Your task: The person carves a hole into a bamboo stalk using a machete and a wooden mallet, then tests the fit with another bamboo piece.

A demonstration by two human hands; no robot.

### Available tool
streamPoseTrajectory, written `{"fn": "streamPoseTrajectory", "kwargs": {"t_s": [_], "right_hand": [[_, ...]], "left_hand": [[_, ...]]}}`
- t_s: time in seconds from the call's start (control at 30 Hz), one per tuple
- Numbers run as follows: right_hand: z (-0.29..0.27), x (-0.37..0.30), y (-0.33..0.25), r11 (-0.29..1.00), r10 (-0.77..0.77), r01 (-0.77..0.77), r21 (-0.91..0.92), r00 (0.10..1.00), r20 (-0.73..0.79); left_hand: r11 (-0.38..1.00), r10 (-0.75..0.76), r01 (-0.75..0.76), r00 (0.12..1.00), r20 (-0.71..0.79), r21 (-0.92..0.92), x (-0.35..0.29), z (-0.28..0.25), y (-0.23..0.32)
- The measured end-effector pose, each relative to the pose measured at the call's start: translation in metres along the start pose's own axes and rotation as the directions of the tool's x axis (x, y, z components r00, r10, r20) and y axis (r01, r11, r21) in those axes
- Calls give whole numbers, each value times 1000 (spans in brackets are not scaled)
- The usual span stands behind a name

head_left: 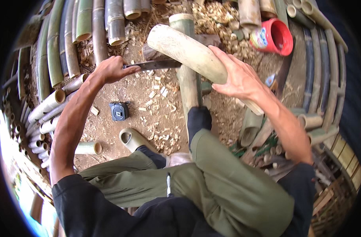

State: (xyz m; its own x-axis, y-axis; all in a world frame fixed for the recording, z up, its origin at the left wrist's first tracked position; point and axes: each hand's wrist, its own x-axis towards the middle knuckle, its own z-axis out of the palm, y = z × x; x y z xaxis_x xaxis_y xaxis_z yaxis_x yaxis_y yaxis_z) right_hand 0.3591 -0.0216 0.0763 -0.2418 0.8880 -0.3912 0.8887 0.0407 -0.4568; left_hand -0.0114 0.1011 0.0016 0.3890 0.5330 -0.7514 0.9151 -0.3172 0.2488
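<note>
My left hand [110, 70] is closed round the handle of a long dark-bladed knife [158, 65], held level across a bamboo pole [189, 87]. Over the pole and the blade's far end lies a thick, pale wooden mallet [186, 49], hiding the blade tip. My right hand [240, 75] is wrapped round the mallet near its narrow end, which sticks out below the palm. The pole's upper end [182, 22] shows beyond the mallet. My dark-socked right foot [199, 119] rests against the pole's near part.
A blue-grey tape measure [119, 111] lies left of my sandal [134, 140]. The ground is strewn with wood chips [164, 91]. Bamboo poles [54, 47] line the left and far sides. A red bucket [277, 37] lies tipped at the far right, near more bamboo [317, 67].
</note>
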Motion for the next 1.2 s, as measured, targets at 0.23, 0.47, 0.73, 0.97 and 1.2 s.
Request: {"fn": "streamPoseTrajectory", "kwargs": {"t_s": [0.23, 0.47, 0.73, 0.97, 1.2], "right_hand": [[-46, -5, 24, 903, -60, 297, 310, 802, -594], [-43, -23, 26, 905, -67, 253, 342, 879, -472], [-1, -26, 18, 853, -503, 520, -44, 798, -333], [7, -3, 46, 544, -745, 672, -504, 662, 78], [29, -78, 27, 702, -696, 650, -291, 712, -87]], "left_hand": [[963, 150, -12, 855, -496, 270, -47, 55, 14], [992, 116, -65, 834, -539, 112, -87, 86, 42], [997, -79, 80, 921, -382, -13, -71, 92, 41], [995, -68, 93, 918, -392, 45, -49, 89, 33], [841, -109, -142, 901, -420, -522, -62, 82, 18]]}}
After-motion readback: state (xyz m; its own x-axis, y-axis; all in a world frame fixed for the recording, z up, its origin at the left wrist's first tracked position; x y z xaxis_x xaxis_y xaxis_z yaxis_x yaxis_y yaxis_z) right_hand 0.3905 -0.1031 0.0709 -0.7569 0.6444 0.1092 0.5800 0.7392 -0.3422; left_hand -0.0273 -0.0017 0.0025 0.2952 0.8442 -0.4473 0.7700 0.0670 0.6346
